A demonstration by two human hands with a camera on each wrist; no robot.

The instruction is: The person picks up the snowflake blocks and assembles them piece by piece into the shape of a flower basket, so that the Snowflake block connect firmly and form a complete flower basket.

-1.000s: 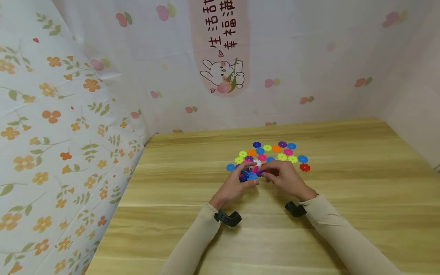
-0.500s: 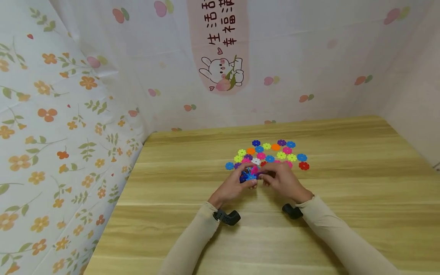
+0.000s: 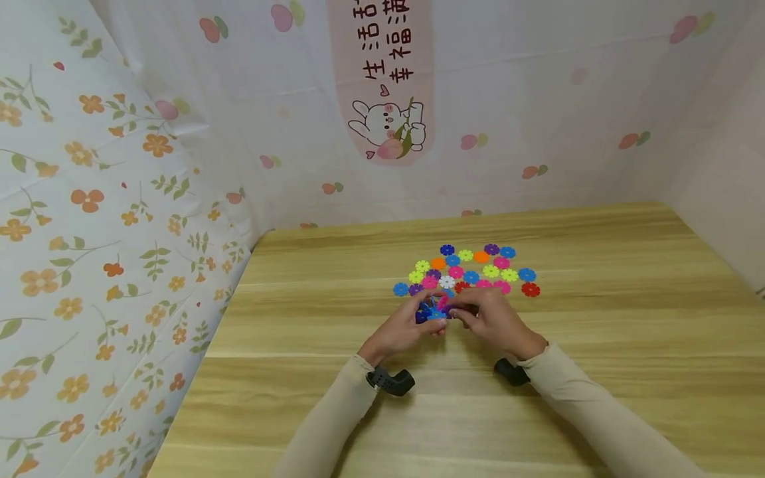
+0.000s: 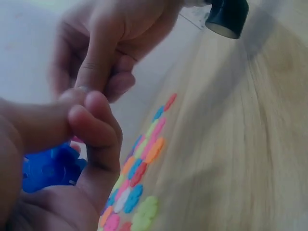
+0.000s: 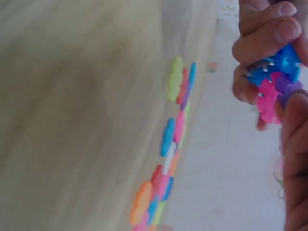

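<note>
In the head view my left hand (image 3: pixel 399 332) grips a small cluster of interlocked blue flower-shaped plastic discs (image 3: pixel 423 314). A pink disc (image 5: pixel 267 102) stands joined to this cluster, clearest in the right wrist view. My right hand (image 3: pixel 499 324) pinches a purple disc (image 5: pixel 288 86) between thumb and fingers, against the pink one. Whether the purple disc is slotted in cannot be seen, as fingertips cover its edge. The left wrist view shows the blue cluster (image 4: pixel 54 167) behind my left fingers, with the right hand (image 4: pixel 108 48) meeting them above.
Loose flower discs in many colours lie flat on the wooden table (image 3: pixel 335 398) just beyond my hands, among them a white disc (image 3: pixel 446 282) and a red disc (image 3: pixel 530 289) at the right end. A printed curtain (image 3: pixel 287 133) hangs behind the table.
Both hands have sunk slightly toward me with the cluster, uncovering more of the loose discs behind them. The grips on the blue cluster and the purple disc look much the same.
</note>
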